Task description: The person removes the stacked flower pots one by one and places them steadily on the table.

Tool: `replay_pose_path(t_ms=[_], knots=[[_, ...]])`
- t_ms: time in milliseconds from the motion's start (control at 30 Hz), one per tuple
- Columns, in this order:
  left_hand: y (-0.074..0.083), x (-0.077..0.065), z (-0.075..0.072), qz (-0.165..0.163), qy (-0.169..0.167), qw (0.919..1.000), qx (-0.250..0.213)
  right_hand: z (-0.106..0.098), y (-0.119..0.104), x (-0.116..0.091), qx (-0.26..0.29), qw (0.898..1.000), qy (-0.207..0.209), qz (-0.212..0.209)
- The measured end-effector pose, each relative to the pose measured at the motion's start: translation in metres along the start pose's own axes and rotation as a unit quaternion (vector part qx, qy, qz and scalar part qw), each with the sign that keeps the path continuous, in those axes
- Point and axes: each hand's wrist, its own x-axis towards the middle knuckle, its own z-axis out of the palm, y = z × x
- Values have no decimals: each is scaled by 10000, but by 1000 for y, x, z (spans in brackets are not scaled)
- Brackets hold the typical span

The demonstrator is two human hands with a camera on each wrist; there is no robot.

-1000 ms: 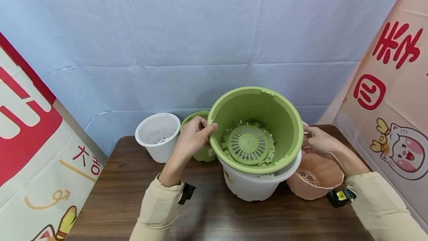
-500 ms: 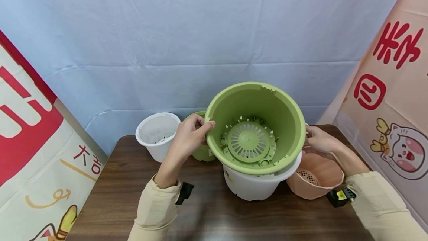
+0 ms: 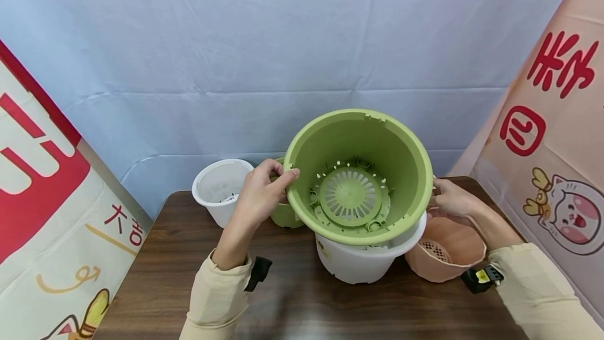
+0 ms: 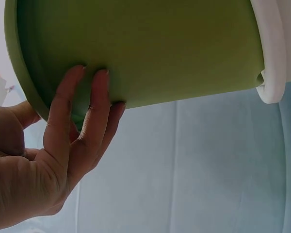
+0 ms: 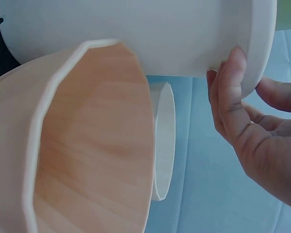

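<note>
A large green plant pot (image 3: 350,195) with a slotted base sits tilted, partly inside a large white plant pot (image 3: 349,266). My left hand (image 3: 259,193) grips the green pot's left rim. In the left wrist view, that hand's fingers (image 4: 94,116) lie against the outer wall below the rim, and the white pot's rim (image 4: 271,48) circles the green wall lower down. On the right side, my right hand (image 3: 453,198) pinches the white pot's rim, fingers (image 5: 230,92) outside it in the right wrist view. How deep the green pot reaches inside is hidden.
An orange faceted pot (image 3: 460,243) stands right of the white pot, below my right forearm. Further left are a small white pot (image 3: 222,182) and a small green pot (image 3: 285,216), partly behind my left hand. Another pale pot (image 5: 165,141) shows behind the orange one. All stand on a wooden table (image 3: 189,277).
The green pot has risen a little out of the white pot and shifted slightly left, with my left hand on its rim. My right hand and the white pot stay nearly still.
</note>
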Motion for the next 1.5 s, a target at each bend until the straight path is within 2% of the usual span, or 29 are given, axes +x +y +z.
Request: replay_pose_path(t_ms=[233, 833, 1067, 1500], knots=[[4, -2, -3, -54, 73, 9999, 72, 1, -1, 0, -167, 9998, 54, 106], [9, -8, -12, 32, 365, 9993, 33, 1, -3, 0, -31, 9999, -112, 69], [11, -11, -16, -56, 552, 9984, -50, 3, -4, 0, -84, 9995, 52, 291], [9, -17, -29, -134, 798, 9967, -2, 4, -3, 1, -138, 9993, 116, 334]])
